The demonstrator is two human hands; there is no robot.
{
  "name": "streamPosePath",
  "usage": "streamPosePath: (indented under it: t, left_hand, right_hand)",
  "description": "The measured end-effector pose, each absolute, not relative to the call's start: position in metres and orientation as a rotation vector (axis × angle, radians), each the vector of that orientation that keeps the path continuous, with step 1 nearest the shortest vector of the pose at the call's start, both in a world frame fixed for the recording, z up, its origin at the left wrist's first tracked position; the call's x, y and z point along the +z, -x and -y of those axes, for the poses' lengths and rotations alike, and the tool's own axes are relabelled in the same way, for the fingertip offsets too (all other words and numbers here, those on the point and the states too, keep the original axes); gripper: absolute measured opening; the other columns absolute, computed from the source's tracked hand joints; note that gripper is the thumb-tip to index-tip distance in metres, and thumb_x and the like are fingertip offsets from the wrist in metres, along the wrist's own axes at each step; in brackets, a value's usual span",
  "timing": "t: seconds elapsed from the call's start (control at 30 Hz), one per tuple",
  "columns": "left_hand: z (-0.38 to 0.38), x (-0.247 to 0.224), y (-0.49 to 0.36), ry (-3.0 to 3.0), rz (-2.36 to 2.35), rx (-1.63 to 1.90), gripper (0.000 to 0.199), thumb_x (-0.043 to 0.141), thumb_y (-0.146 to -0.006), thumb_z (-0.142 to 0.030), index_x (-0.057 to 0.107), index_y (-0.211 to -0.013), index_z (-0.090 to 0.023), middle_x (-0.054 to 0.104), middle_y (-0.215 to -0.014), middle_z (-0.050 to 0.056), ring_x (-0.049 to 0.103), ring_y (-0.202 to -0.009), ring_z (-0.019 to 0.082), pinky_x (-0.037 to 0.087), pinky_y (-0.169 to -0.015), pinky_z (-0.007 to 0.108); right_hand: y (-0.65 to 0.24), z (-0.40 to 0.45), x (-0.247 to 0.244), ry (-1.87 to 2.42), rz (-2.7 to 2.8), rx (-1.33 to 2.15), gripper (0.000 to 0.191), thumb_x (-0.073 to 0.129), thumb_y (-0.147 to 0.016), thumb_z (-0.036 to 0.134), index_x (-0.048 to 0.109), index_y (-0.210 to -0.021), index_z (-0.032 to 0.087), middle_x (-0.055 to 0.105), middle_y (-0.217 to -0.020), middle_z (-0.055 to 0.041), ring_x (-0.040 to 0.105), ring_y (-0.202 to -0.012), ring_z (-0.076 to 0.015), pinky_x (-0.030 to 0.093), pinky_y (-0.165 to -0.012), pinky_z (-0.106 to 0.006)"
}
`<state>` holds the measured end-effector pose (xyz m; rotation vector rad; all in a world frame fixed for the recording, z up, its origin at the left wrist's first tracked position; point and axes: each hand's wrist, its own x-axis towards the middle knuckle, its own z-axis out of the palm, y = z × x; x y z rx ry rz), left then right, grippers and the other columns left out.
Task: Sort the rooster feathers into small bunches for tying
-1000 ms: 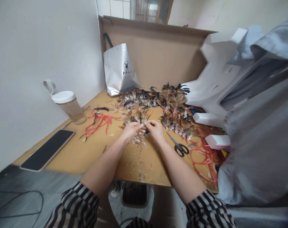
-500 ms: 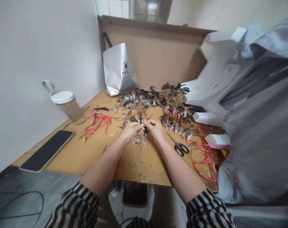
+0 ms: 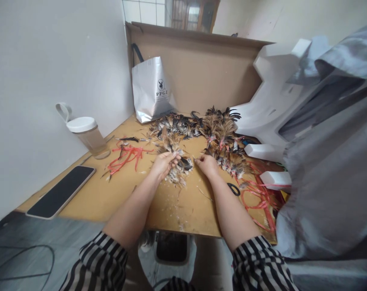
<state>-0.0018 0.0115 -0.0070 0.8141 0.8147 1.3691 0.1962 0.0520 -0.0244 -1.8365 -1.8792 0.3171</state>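
My left hand (image 3: pixel 165 165) pinches a bunch of brown feathers (image 3: pixel 171 143) by its pale quill ends. Under and beside those fingers lies a small heap of loose dark and whitish feathers (image 3: pixel 179 174). My right hand (image 3: pixel 208 165) is apart from the bunch, to its right, with thumb and finger pressed together; a thin pale bit seems to show at the tips, too small to name. Near the right forearm are scissors (image 3: pixel 233 189), with only a black handle loop showing. Tied feather bunches (image 3: pixel 228 159) lie just beyond the right hand.
Dark feathers (image 3: pixel 177 125) and upright brown bunches (image 3: pixel 220 127) line the back, before a silver bag (image 3: pixel 150 91). Red plastic strips lie left (image 3: pixel 127 157) and right (image 3: pixel 259 202). A lidded cup (image 3: pixel 88 135) and phone (image 3: pixel 62 192) are at left. White foam (image 3: pixel 268 151) and grey cloth border the right.
My right hand has drawn away from the left to the right, and its forearm now covers most of the scissors. The left hand keeps the feathers, moved slightly left.
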Motion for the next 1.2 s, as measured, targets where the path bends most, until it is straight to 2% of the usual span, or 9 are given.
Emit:
streamPosePath:
  t: [0.13,0.23,0.57,0.83,1.03,1.2]
  left_hand:
    - [-0.012,-0.008,0.002,-0.805,-0.804,1.356,0.021,0.069,-0.067,-0.023,0.064,-0.080,-0.008,0.065,-0.068,0.005,0.050,-0.048,0.003,0.036,-0.041,0.012]
    - [-0.012,-0.007,0.002,-0.773,-0.791,1.342,0.018,0.068,-0.068,-0.020,0.064,-0.080,-0.007,0.065,-0.068,0.006,0.051,-0.048,0.003,0.038,-0.041,0.011]
    - [-0.011,0.002,0.007,-0.630,-0.716,1.324,0.009,0.058,-0.075,-0.008,0.065,-0.080,-0.006,0.067,-0.086,0.011,0.060,-0.061,0.007,0.043,-0.044,0.010]
    - [-0.011,0.001,0.010,-0.630,-0.610,1.308,0.013,0.053,-0.077,-0.004,0.065,-0.082,-0.006,0.067,-0.085,0.010,0.062,-0.065,0.007,0.048,-0.053,0.011]
    - [-0.010,0.005,0.004,-0.616,-0.612,1.417,0.012,0.053,-0.077,-0.004,0.064,-0.076,-0.005,0.067,-0.075,0.009,0.063,-0.066,0.008,0.049,-0.057,0.012]
    - [-0.007,0.011,0.004,-0.571,-0.561,1.514,0.014,0.051,-0.079,-0.004,0.064,-0.077,-0.009,0.067,-0.079,0.006,0.063,-0.070,0.007,0.049,-0.060,0.012]
  right_hand:
    - [-0.185,-0.049,-0.020,1.994,2.006,0.127,0.022,0.050,-0.072,0.030,0.068,-0.078,0.021,0.068,-0.085,-0.0092,0.061,-0.078,-0.0211,0.039,-0.065,-0.028]
    - [-0.185,-0.049,-0.019,1.996,2.015,0.060,0.022,0.046,-0.074,0.025,0.067,-0.077,0.019,0.067,-0.084,-0.0106,0.060,-0.077,-0.0201,0.038,-0.065,-0.027]
    - [-0.182,-0.019,0.010,1.209,2.043,-0.162,0.023,0.042,-0.084,0.028,0.062,-0.079,0.019,0.058,-0.079,-0.0054,0.053,-0.072,-0.0139,0.037,-0.065,-0.023]
    - [-0.170,-0.013,0.010,1.038,2.162,-0.185,0.020,0.043,-0.086,0.027,0.062,-0.084,0.019,0.058,-0.081,-0.0056,0.053,-0.074,-0.0141,0.037,-0.067,-0.023]
    - [-0.158,-0.003,0.014,1.052,1.821,0.151,0.016,0.050,-0.079,0.029,0.061,-0.080,0.018,0.057,-0.079,-0.0041,0.049,-0.063,-0.0120,0.039,-0.063,-0.024]
    - [-0.137,0.000,0.007,1.049,1.422,0.964,0.024,0.061,-0.068,0.039,0.062,-0.070,0.015,0.056,-0.059,0.0003,0.044,-0.051,-0.0102,0.035,-0.051,-0.023]
